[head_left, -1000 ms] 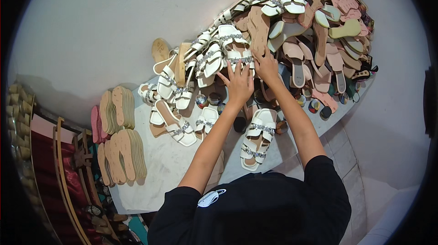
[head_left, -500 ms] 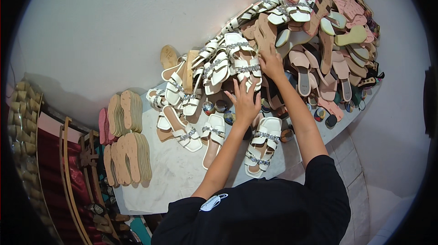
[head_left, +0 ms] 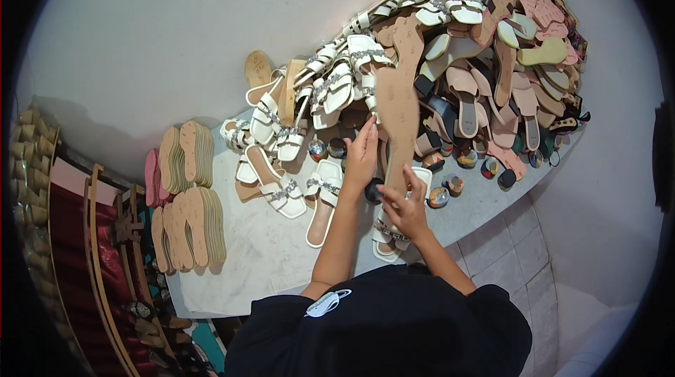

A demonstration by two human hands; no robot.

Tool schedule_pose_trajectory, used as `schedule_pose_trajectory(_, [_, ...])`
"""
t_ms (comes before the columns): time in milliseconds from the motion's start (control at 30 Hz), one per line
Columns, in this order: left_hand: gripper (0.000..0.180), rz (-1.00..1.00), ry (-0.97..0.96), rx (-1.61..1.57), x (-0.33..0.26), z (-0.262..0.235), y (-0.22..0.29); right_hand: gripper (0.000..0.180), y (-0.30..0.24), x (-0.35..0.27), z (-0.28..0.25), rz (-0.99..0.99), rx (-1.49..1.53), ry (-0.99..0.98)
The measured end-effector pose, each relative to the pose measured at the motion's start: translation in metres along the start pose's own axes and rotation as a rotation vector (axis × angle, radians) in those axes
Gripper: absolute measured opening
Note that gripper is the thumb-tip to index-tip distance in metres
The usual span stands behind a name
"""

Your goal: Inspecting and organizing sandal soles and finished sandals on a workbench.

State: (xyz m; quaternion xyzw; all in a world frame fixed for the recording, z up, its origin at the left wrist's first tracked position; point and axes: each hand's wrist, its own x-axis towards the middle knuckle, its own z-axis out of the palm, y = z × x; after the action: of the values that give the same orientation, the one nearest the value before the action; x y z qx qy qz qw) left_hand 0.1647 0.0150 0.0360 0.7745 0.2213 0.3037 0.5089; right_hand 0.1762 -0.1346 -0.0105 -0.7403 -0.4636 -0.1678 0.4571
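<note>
My right hand [head_left: 406, 210] grips the near, narrow end of a sandal sole [head_left: 399, 113], tan and slightly blurred, raised with its flat face toward me. Beside its left edge, my left hand [head_left: 362, 159] has its fingers stretched out; whether it touches the sole I cannot tell. A round black heel [head_left: 374, 191] shows between the two hands. White sandals [head_left: 336, 96] with glittery straps lie heaped just beyond my left hand. Partly covered by my right hand, a white sandal [head_left: 389, 243] rests near the table edge. Another white sandal [head_left: 323, 201] lies left of my left forearm.
Stacks of tan insoles [head_left: 200, 226] stand on the white table [head_left: 256, 268] at the left. A tall heap of pink sandals [head_left: 464, 96], soles and straps fills the right side against the wall. Several round multicoloured heels [head_left: 438, 198] lie along its front.
My right hand has come back toward me from the heap and now holds a tan sole. My left hand has moved slightly left and nearer, off the white sandals.
</note>
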Motion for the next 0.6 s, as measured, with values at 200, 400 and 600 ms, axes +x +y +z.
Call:
schedule_pose_trajectory(200, [0.031,-0.184,-0.061,-0.605,-0.032,-0.010,-0.003,0.041,-0.014,-0.026,-0.011,-0.087,0.051,-0.227])
schedule_pose_trajectory(400, [0.030,-0.172,0.032,-0.770,-0.042,-0.014,0.010,0.044,-0.011,-0.030,-0.005,-0.224,0.058,-0.260])
schedule_pose_trajectory(600, [0.032,-0.144,-0.006,-0.730,-0.046,-0.023,0.006,0.045,-0.022,-0.026,-0.017,-0.099,0.128,-0.274])
